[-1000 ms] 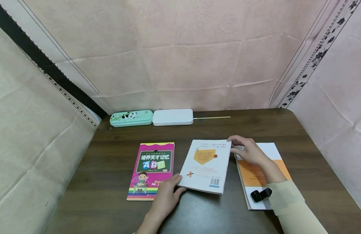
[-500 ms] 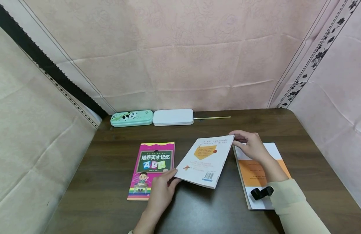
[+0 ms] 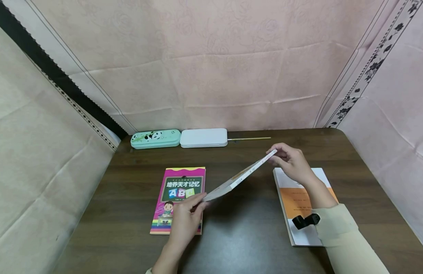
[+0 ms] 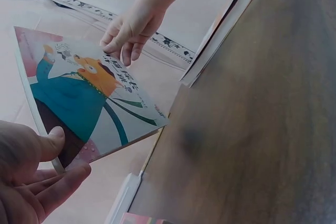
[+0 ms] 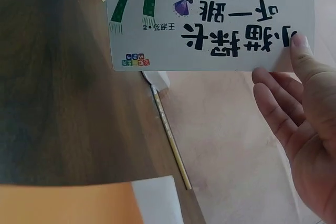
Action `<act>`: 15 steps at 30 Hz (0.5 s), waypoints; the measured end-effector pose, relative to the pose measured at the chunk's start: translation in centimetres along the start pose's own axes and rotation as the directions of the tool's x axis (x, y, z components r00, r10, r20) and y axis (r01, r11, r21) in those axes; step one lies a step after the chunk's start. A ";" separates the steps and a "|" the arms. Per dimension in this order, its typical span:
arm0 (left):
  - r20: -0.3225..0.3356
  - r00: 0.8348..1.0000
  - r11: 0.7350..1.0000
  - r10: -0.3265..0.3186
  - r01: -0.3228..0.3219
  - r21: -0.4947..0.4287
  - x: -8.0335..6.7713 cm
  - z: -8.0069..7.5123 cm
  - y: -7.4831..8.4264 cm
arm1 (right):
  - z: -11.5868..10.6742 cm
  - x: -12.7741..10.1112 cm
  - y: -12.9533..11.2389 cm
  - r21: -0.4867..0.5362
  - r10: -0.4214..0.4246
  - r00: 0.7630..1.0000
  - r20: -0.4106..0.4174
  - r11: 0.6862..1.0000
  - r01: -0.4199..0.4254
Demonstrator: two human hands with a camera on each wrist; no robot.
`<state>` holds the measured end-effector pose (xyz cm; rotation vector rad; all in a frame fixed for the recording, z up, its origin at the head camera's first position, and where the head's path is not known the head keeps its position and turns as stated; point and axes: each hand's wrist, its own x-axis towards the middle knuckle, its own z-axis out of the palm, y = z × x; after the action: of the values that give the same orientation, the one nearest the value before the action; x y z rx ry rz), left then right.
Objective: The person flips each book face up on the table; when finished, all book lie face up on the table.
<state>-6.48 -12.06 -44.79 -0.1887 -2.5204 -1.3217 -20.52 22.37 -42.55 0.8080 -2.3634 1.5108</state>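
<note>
Between my two hands a thin white picture book (image 3: 241, 176) is held tilted above the table, nearly edge-on in the head view. Its cover, with an orange cat in a teal coat (image 4: 73, 103), shows in the left wrist view; black title characters (image 5: 236, 43) show in the right wrist view. My left hand (image 3: 185, 220) pinches the lower left corner between thumb and fingers. At the upper right corner, my right hand (image 3: 293, 163) pinches the book. A pink book (image 3: 184, 179) lies partly behind my left hand; a white and orange book (image 3: 295, 201) lies under my right forearm.
Along the table's back edge lie a mint panda case (image 3: 155, 139), a white case (image 3: 203, 138) and a thin gold stick (image 3: 249, 139). Pale cloth (image 3: 211, 76) hangs behind the brown table (image 3: 245, 247). A black clip (image 3: 305, 221) sits at my right cuff.
The white book has been raised and turned from its back cover facing up to nearly edge-on. My right hand has moved up, and my left hand slightly left, both still holding it.
</note>
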 end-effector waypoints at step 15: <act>0.031 0.997 0.997 -0.068 0.069 -0.040 0.0 -0.3 -0.4 | 0.5 0.9 -1.1 -0.025 0.078 0.997 -0.015 0.997 -0.078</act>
<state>-6.53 -12.54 -44.92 -0.1329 -2.5468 -1.4078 -20.57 21.31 -41.56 0.7043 -2.4250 1.5079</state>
